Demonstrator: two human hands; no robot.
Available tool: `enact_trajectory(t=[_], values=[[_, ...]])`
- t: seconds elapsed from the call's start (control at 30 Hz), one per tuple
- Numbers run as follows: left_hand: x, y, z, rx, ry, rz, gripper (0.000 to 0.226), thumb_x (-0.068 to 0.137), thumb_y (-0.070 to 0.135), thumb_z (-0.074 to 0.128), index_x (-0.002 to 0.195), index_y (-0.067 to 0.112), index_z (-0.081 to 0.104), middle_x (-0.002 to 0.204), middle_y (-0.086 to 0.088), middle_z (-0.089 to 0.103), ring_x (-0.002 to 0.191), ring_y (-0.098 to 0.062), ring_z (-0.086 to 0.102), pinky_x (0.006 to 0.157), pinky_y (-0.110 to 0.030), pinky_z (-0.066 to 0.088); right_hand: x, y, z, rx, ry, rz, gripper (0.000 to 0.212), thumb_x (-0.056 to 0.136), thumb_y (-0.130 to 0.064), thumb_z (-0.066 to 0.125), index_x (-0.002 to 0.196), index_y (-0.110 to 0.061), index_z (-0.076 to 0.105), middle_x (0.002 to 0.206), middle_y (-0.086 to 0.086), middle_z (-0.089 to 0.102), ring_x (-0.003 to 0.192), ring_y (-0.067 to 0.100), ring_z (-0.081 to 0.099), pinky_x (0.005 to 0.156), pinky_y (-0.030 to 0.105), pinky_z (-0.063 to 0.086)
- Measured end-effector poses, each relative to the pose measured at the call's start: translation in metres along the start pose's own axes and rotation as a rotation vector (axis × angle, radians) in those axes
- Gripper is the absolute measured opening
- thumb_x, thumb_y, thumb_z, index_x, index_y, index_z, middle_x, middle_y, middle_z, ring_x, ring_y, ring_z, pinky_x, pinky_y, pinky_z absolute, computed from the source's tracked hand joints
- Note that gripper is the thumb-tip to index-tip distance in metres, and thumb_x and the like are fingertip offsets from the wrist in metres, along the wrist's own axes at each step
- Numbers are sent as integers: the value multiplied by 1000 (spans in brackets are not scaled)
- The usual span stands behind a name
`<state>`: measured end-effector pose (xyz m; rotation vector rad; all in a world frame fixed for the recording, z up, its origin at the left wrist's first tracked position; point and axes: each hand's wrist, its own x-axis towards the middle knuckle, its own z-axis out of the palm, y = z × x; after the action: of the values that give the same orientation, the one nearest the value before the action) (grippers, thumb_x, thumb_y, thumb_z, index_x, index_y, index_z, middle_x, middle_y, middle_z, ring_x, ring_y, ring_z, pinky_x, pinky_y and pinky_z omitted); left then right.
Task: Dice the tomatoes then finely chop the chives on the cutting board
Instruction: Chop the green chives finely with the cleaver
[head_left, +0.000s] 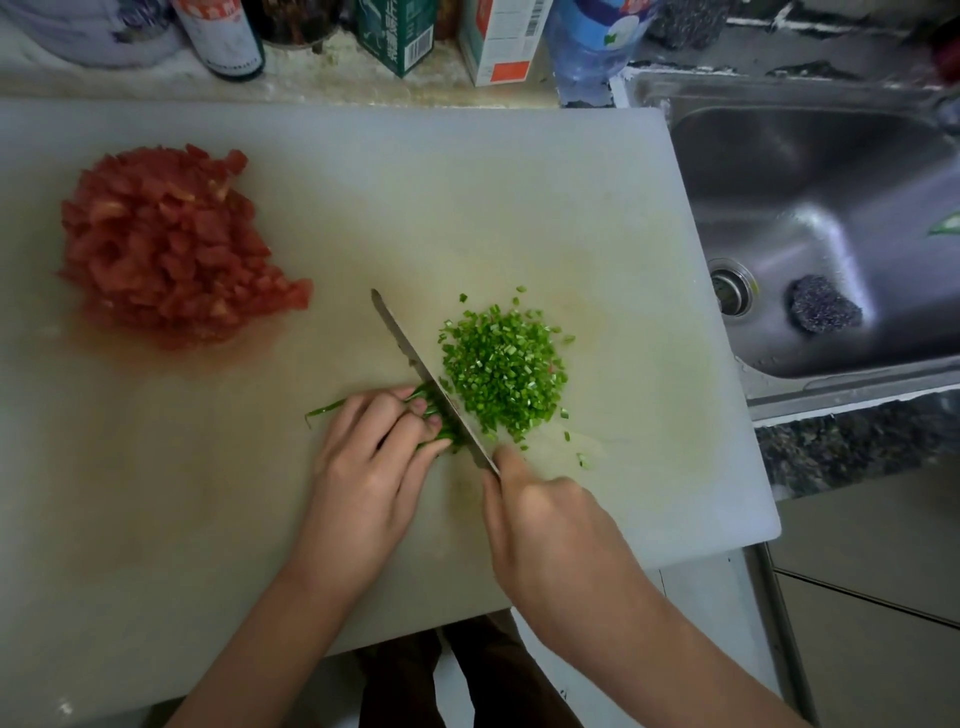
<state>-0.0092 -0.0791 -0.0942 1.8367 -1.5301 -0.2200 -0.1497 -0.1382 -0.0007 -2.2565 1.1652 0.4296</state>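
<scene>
White cutting board (519, 182) holds a red heap of diced tomatoes (171, 244) on its left side. Cut chives (504, 369) sit in the middle. The right hand (550, 530) grips the knife (415, 358). The left hand (363, 467) curls its fingers on the uncut chives (327, 409).

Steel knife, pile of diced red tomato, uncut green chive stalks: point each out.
Steel knife (413, 353), head view, mid-blade.
Pile of diced red tomato (166, 244), head view, heap centre.
Uncut green chive stalks (327, 408), head view, free tips.

Matt, stained white plastic cutting board (597, 197), shiny metal knife (415, 358) blade, glossy steel sink (810, 208).
</scene>
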Motion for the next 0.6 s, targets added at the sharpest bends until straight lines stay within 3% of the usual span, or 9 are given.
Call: enact_trajectory(t=[0.1, 0.27, 0.4, 0.6], values=[[0, -1, 0, -23, 15, 1, 13, 88, 11, 68, 85, -2, 69, 91, -11, 63, 100, -28, 60, 96, -27, 42, -16, 5, -2, -4, -22, 51, 22, 102, -29, 25, 119, -21, 36, 77, 5, 50, 84, 33, 58, 67, 37, 41], [1, -2, 2, -24, 18, -6, 11, 88, 9, 68, 83, -2, 68, 92, -12, 63, 101, -30, 61, 95, -29, 43, 14, -3, 3, 44, 114, -55, 29, 102, -29, 28, 124, -17, 41, 85, 11, 61, 80, 35, 60, 63, 38, 39], [0, -1, 0, -47, 22, 18, 12, 87, 9, 68, 81, -1, 66, 90, -12, 62, 100, -31, 62, 94, -29, 44, -9, 4, 6, 35, 21, 44, 28, 102, -35, 23, 120, -20, 38, 77, 8, 56, 79, 34, 58, 67, 42, 46], [1, -3, 2, -32, 34, 29, 12, 87, 8, 68, 80, -1, 66, 88, -13, 62, 98, -33, 62, 90, -35, 47, 20, -4, 10, 57, 183, -56, 26, 102, -30, 29, 116, -15, 45, 82, 12, 61, 74, 37, 59, 57, 37, 34]])
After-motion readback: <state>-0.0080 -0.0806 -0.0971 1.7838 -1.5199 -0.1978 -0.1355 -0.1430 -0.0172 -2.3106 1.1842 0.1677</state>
